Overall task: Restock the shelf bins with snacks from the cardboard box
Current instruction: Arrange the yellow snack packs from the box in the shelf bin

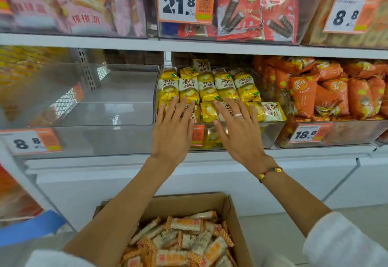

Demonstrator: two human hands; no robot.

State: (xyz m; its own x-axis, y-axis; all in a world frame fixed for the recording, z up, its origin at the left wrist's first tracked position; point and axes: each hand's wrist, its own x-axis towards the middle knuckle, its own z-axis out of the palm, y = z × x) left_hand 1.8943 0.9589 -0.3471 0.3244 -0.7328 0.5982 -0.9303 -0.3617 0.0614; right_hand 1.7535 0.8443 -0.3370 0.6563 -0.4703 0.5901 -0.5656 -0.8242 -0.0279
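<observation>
You face a white metal shelf unit (189, 46) that fills almost the whole view. Take its middle shelf board as your landmark. Above that board, you see an orange price tag (185, 0) reading 21.8, and to the right of it a second tag (350, 14) reading 8.8. Below the board, at the left, a perforated grey upright (86, 67) stands at the back. Further below, the unit's white base panel (210, 182) runs across the view. Down and right of the board, you can make out pale floor (357, 210). Light is bright and even, with soft reflections on clear plastic.
</observation>
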